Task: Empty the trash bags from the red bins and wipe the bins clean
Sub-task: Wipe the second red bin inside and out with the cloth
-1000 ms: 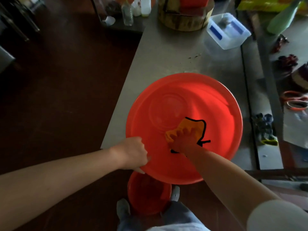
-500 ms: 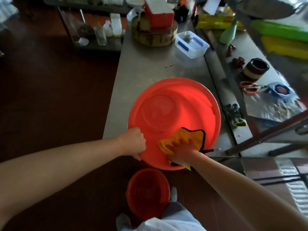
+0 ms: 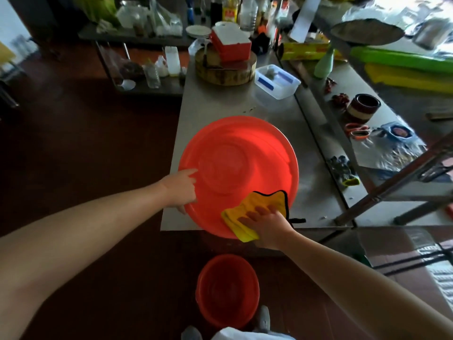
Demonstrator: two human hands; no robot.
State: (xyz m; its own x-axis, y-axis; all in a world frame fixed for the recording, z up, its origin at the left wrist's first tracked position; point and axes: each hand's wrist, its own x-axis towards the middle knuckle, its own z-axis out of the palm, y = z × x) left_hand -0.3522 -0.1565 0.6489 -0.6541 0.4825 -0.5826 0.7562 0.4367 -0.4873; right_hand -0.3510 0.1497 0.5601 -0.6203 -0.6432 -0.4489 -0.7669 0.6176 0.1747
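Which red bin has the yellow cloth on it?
The big bin on the table: the right hand presses the cloth on its near rim. The small bin on the floor has none.

Surface findings. The red bin beside the left hand is smooth, glossy plastic. The yellow cloth under the right hand is soft, matt fabric with a black stitched edge. The table beyond both hands is brushed metal with a dull sheen. The round block, farther off, is rough wood.
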